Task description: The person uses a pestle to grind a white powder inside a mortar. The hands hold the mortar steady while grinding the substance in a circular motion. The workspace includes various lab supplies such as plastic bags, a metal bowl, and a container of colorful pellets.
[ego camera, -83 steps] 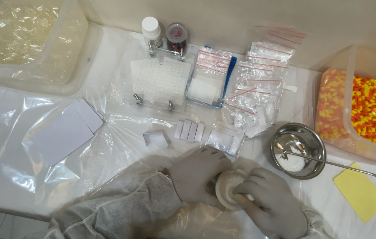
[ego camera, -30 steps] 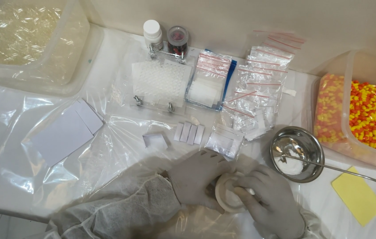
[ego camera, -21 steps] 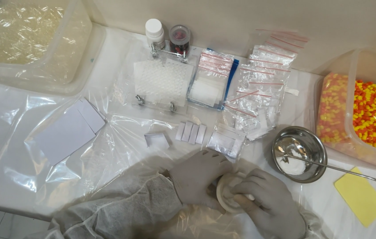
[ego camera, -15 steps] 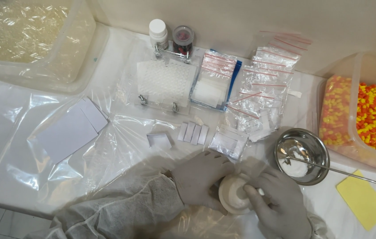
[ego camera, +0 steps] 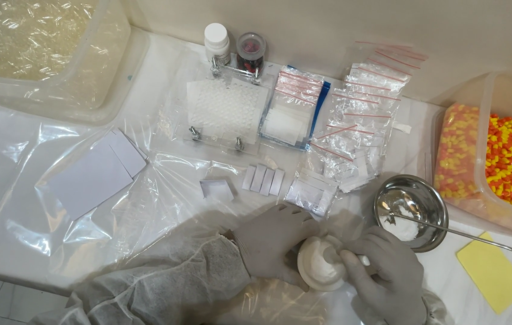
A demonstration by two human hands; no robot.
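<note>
Both my hands wear pale gloves and meet at the front edge of the table. My left hand (ego camera: pixel 271 242) cups the side of a small white mortar (ego camera: pixel 316 271). My right hand (ego camera: pixel 382 278) grips a white pestle (ego camera: pixel 335 257) whose end sits inside the mortar bowl. Just to the right stands a steel bowl (ego camera: pixel 412 212) with white powder and a long metal spatula (ego camera: pixel 469 235) resting in it.
A clear bin of orange-and-yellow capsules (ego camera: pixel 508 156) sits at the right, a clear bin of pale capsules (ego camera: pixel 33 42) at the far left. Zip bags (ego camera: pixel 358 126), a clear capsule tray (ego camera: pixel 226 111), two small bottles (ego camera: pixel 217 41), white cards (ego camera: pixel 96 174), folded papers (ego camera: pixel 262 179) and a yellow sheet (ego camera: pixel 490 274) lie around.
My hands and the mortar have stayed at the front edge; the right hand has shifted slightly around the pestle. The view has drifted a little.
</note>
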